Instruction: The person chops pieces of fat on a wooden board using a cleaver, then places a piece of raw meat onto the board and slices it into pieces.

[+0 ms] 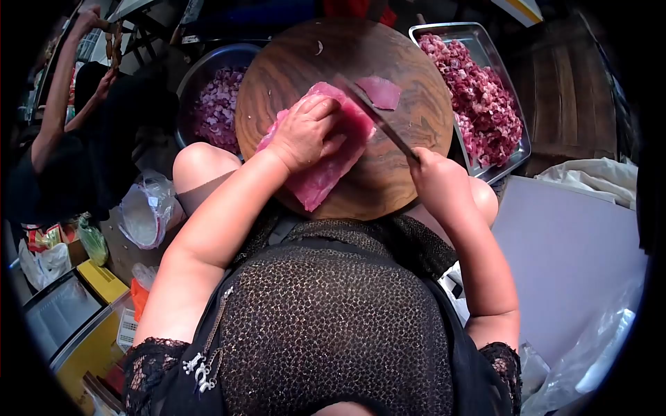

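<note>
A large slab of raw pink meat [329, 173] lies aslant on a round wooden chopping board [291, 59]. My left hand [305, 132] presses on top of the slab, its fingers curled over the meat. My right hand [438, 179] is closed round the handle of a knife [383, 123]. The blade points up and to the left, along the slab's right edge; whether it touches the meat I cannot tell. Just beyond the blade, a thin slice of meat [380, 92] lies flat on the board.
Left of the board stands a metal basin [191, 87] holding diced meat [220, 104]. A metal tray [525, 132] heaped with chopped meat [479, 97] is at the right. Another person [62, 152] works at the far left, both hands raised. A grey panel [565, 243] lies at the right.
</note>
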Tool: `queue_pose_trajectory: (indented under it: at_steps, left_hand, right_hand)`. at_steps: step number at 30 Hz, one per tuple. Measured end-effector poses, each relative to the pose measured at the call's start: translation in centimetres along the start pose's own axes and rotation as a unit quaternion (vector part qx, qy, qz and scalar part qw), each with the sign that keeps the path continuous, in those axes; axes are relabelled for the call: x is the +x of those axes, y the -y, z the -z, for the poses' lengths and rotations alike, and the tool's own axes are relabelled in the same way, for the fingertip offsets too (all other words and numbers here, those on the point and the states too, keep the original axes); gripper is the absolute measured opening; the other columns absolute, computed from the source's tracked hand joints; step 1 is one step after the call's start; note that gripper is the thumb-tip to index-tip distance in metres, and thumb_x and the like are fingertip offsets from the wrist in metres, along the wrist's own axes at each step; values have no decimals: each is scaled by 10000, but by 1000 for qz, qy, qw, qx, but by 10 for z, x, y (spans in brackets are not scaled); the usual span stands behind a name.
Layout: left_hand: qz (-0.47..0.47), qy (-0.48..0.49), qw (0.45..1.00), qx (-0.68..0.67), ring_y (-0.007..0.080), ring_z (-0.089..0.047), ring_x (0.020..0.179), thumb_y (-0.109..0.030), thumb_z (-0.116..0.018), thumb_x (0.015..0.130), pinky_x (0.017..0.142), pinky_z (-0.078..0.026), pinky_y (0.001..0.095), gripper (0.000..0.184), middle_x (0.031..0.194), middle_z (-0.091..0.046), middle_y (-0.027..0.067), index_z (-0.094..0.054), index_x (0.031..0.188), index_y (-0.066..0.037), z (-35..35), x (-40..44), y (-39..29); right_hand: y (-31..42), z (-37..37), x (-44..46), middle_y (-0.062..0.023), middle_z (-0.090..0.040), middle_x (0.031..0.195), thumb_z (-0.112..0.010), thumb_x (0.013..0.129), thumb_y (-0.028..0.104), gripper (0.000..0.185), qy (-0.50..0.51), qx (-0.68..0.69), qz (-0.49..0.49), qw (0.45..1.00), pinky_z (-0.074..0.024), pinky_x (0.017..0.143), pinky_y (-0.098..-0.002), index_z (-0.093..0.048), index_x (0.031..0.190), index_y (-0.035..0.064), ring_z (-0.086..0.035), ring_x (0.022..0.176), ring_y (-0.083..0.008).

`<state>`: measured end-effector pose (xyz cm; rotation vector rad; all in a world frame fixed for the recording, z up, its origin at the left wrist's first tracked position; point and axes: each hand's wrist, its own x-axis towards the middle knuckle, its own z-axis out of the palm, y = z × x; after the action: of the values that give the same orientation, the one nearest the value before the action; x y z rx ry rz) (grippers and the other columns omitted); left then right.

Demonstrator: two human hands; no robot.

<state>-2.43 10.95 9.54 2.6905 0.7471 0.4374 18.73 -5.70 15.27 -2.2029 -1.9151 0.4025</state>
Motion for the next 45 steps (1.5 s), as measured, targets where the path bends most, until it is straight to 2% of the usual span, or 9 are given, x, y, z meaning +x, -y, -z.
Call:
queue_pose_trajectory:
  at_steps: [1, 6, 18, 20, 23, 33, 37, 41, 45]
  left_hand:
    - [117, 121, 986, -18, 284, -615, 1017, -304, -741, 718, 848, -517, 416, 367, 1109, -650, 78, -705, 1016, -93, 11, 5, -5]
    - [0, -5, 1000, -11, 282, -623, 911, -352, -720, 707, 740, -523, 409, 359, 1034, -660, 49, -717, 988, -129, -3, 2, 6]
    - [15, -19, 999, -20, 277, -589, 1035, -312, -712, 711, 892, -494, 408, 389, 1133, -643, 55, -700, 1062, -145, -7, -3, 11]
    - [-64, -130, 986, -82, 308, -573, 1094, -250, -749, 678, 972, -468, 429, 411, 1134, -634, 91, -699, 1061, -109, -17, -6, 15]
    - [-43, -133, 986, -89, 310, -564, 1126, -252, -747, 686, 1031, -433, 437, 409, 1154, -636, 95, -691, 1057, -87, -25, -9, 17]
    - [-58, -139, 986, -73, 279, -573, 1125, -209, -726, 727, 982, -476, 384, 340, 1139, -642, 73, -689, 1048, -101, -33, -19, 14]
    - [-72, -116, 986, -99, 313, -570, 1131, -194, -736, 726, 993, -476, 393, 400, 1225, -569, 126, -659, 1091, -52, -27, -20, 16]
    - [-48, -93, 994, 10, 319, -495, 1210, -354, -743, 708, 1069, -384, 472, 536, 1218, -559, 126, -638, 1151, -71, -13, -23, -6]
    - [-6, -73, 997, 12, 311, -456, 1229, -445, -735, 682, 1066, -327, 470, 627, 1280, -520, 109, -626, 1188, -92, -25, -32, -3]
  right_hand:
    - [4, 0, -1, -178, -669, 779, -524, 952, 195, 165, -3, 0, -1, 1000, -531, 630, -482, -588, 918, 47, -661, 708, -380]
    - [7, -1, 5, -149, -677, 784, -564, 937, 204, 149, 19, -58, 21, 998, -538, 588, -437, -613, 910, 65, -670, 695, -334]
    - [24, 9, 48, -193, -662, 751, -550, 942, 194, 179, 173, -92, 4, 981, -533, 613, -484, -575, 872, 32, -658, 684, -384]
    - [27, 7, 61, -203, -658, 750, -556, 938, 191, 184, 191, -86, 14, 978, -529, 624, -492, -571, 864, 23, -655, 691, -394]
    - [30, -4, 84, -189, -659, 721, -538, 849, 82, 93, 150, -85, 72, 982, -552, 597, -460, -566, 803, 6, -677, 673, -359]
    - [52, -40, 201, -202, -696, 910, -581, 882, 229, 247, 207, 19, 68, 976, -533, 781, -474, -689, 1004, 44, -665, 867, -410]
    - [23, -42, 188, -236, -683, 913, -601, 888, 276, 288, -7, 144, -81, 986, -508, 822, -491, -675, 977, 12, -650, 899, -428]
    - [1, 4, 118, -243, -669, 873, -594, 916, 268, 263, 30, 101, 26, 994, -498, 772, -516, -647, 946, 12, -641, 856, -435]
    - [-5, 15, 36, -222, -659, 810, -587, 924, 266, 220, 95, 46, -31, 994, -502, 718, -525, -621, 932, 48, -639, 814, -429]
